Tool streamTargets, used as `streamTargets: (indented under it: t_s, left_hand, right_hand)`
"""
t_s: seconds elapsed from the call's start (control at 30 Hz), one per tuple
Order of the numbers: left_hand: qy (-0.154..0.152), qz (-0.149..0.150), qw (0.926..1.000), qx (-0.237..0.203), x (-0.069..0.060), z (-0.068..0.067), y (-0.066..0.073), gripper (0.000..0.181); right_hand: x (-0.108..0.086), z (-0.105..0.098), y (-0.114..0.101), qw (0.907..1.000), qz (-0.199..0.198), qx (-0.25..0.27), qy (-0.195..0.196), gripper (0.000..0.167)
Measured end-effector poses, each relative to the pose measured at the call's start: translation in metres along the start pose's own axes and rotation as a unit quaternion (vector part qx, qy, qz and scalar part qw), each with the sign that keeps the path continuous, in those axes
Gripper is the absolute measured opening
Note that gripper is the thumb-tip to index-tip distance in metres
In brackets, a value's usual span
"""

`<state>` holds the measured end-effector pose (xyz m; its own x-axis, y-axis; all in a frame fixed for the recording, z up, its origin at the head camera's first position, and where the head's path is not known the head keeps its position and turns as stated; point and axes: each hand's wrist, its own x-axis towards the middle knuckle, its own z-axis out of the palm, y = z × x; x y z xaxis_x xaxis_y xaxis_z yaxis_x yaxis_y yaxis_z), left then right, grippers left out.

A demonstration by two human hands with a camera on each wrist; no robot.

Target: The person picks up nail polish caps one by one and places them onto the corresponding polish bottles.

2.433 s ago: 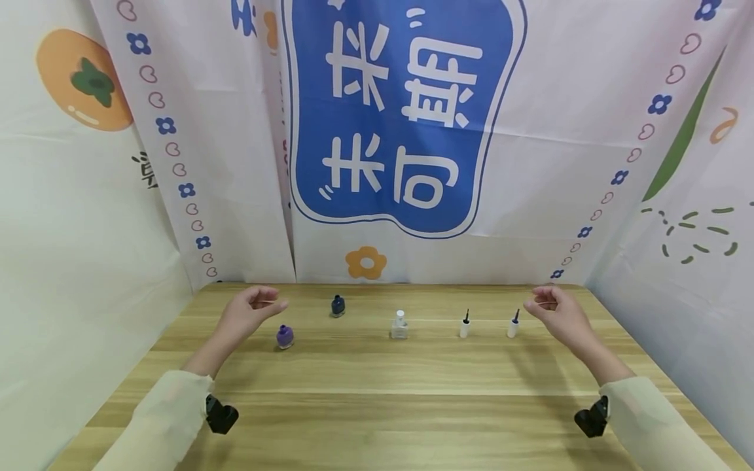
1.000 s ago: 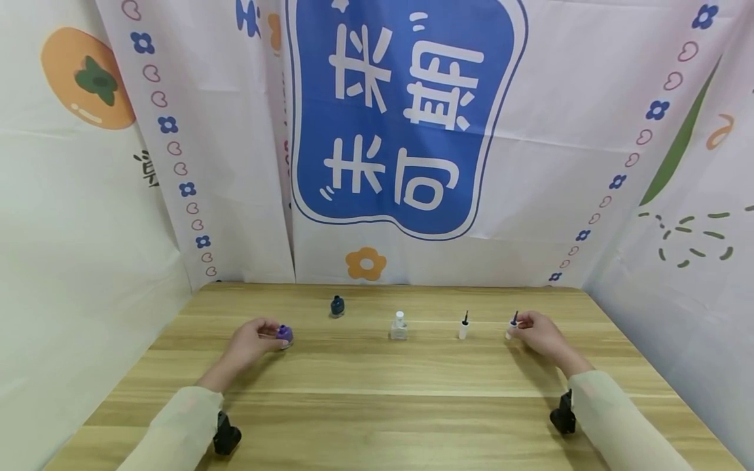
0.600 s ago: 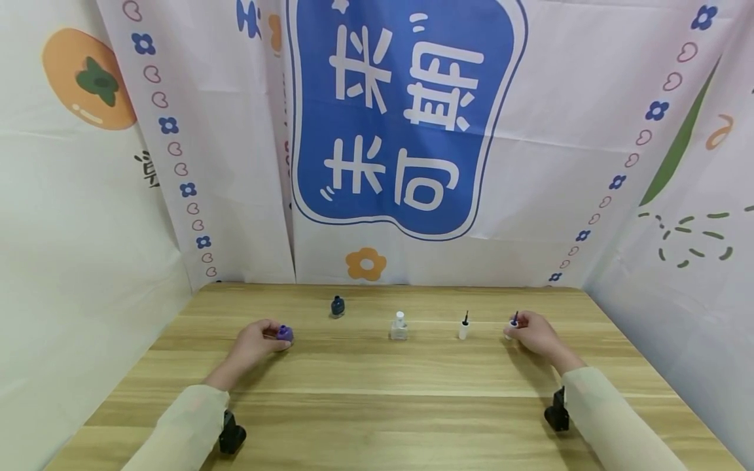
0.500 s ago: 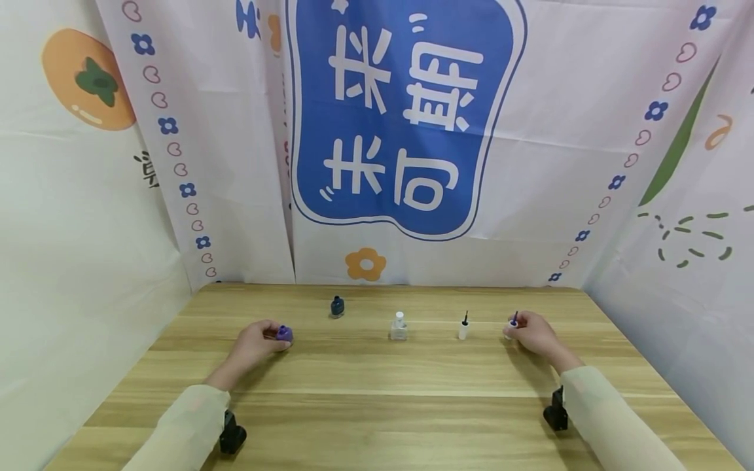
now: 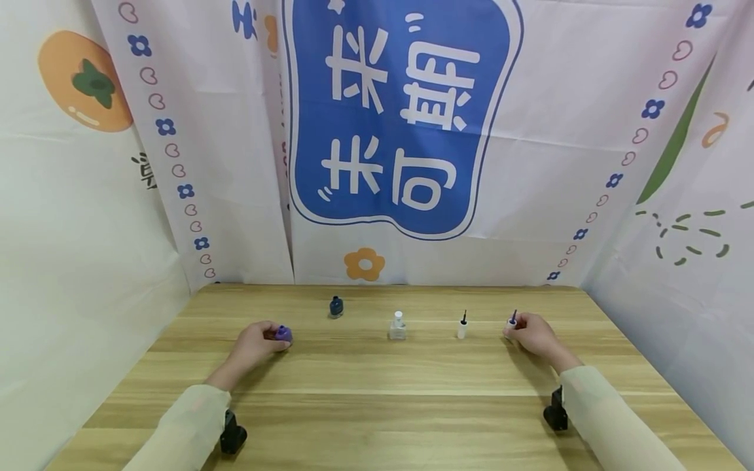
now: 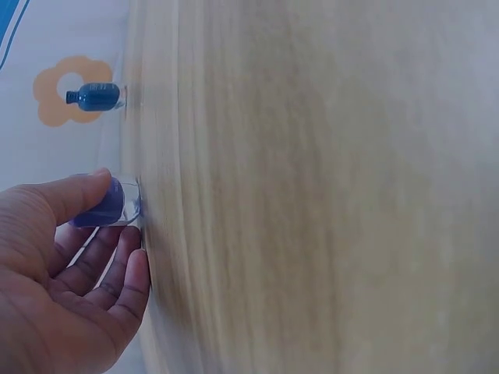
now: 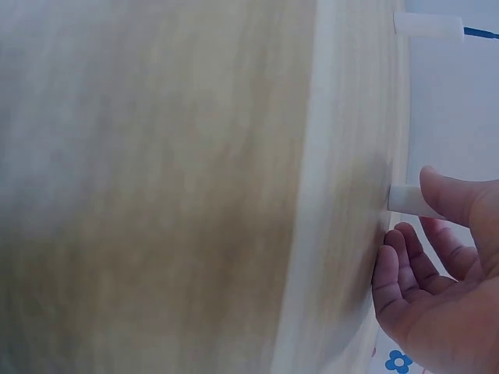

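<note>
At the left of the table, the left hand (image 5: 253, 345) pinches a small purple bottle (image 5: 284, 333) between thumb and fingers. The left wrist view shows the thumb over the purple bottle (image 6: 107, 204), its clear base at the tabletop. On the right side, the right hand (image 5: 537, 335) pinches a white cap (image 5: 510, 325) that stands with its dark brush pointing up. In the right wrist view the white cap (image 7: 408, 200) has its end at the tabletop, the thumb covering its upper part.
A dark blue bottle (image 5: 336, 307) stands at the back left of the wooden table (image 5: 377, 418). A clear bottle with a white top (image 5: 398, 327) is near the middle. Another white cap with its brush up (image 5: 462, 328) stands left of the right hand. Printed cloth (image 5: 542, 196) hangs behind.
Both hands have come down from above the table since the earliest frame. The left now grips the purple bottle, the right the white cap. Over the last half second they barely move.
</note>
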<state>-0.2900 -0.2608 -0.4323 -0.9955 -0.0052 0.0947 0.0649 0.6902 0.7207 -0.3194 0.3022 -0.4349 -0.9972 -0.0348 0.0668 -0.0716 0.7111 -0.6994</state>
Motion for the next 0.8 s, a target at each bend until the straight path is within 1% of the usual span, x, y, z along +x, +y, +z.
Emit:
streamTargets:
  t_s: [0.2,0.47,0.67,0.8]
  left_hand:
    - [0.0,0.0,1.0,0.008,0.0005,-0.0003,-0.0016,0.028]
    - [0.005,0.006,1.0,0.006,-0.0003,0.0009,-0.0018,0.025]
    - [0.008,0.006,0.9999,0.006,-0.0012,-0.0005,-0.0012,0.028]
    - [0.007,0.016,0.9998,0.002,-0.0008,-0.0027,0.0013,0.029]
  right_hand:
    - [0.0,0.0015,0.0019,0.9999,-0.009,-0.003,0.004,0.013]
    - [-0.0008,0.0004,0.0026,1.0,-0.001,-0.006,0.002,0.013]
    - [-0.0037,-0.0028,-0.0012,0.9999,-0.002,-0.011,0.004,0.015]
    - [-0.0069,-0.0048,-0.0052,0.9999,0.001,-0.011,0.003,0.015]
